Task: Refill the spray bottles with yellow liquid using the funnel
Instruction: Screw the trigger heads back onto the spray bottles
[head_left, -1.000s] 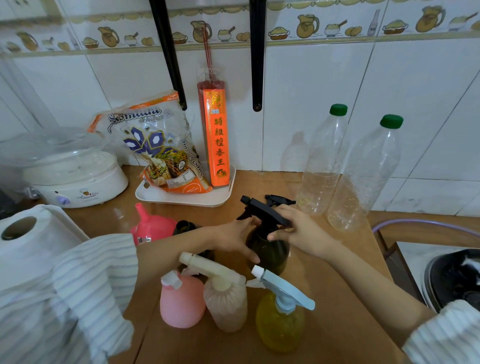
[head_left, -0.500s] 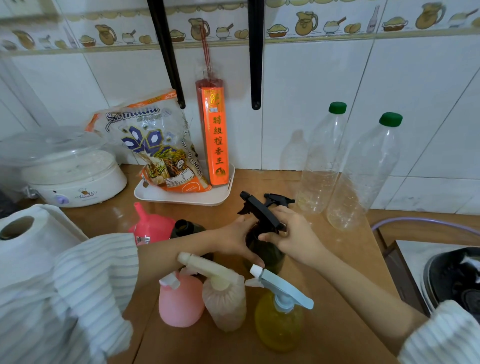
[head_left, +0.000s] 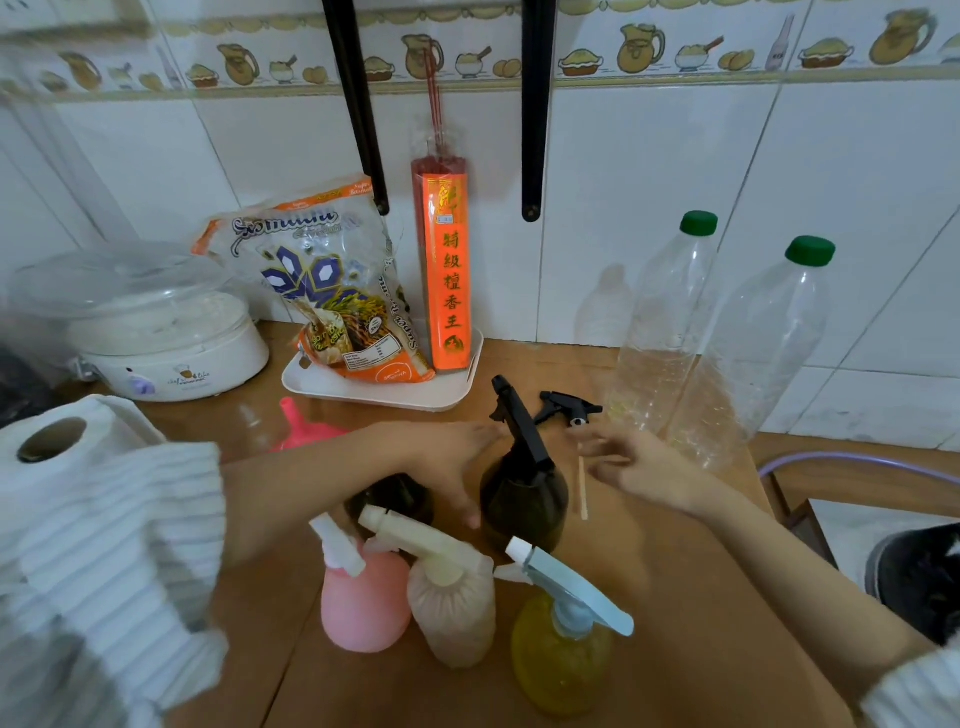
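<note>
Nearest on the worktop stand three spray bottles in a row: pink, beige and one with yellow liquid. Just behind them the dark spray bottle stands upright between the hands, its black trigger head leaning back and left. The left hand lies open just beside its left flank, fingers straight; the right hand, blurred, spreads open a little apart on the right, gripping nothing. The left looks nearer, so likely steadies the bottle. The pink funnel sits further left behind the forearm. A loose black sprayer head lies beyond, then two clear bottles.
</note>
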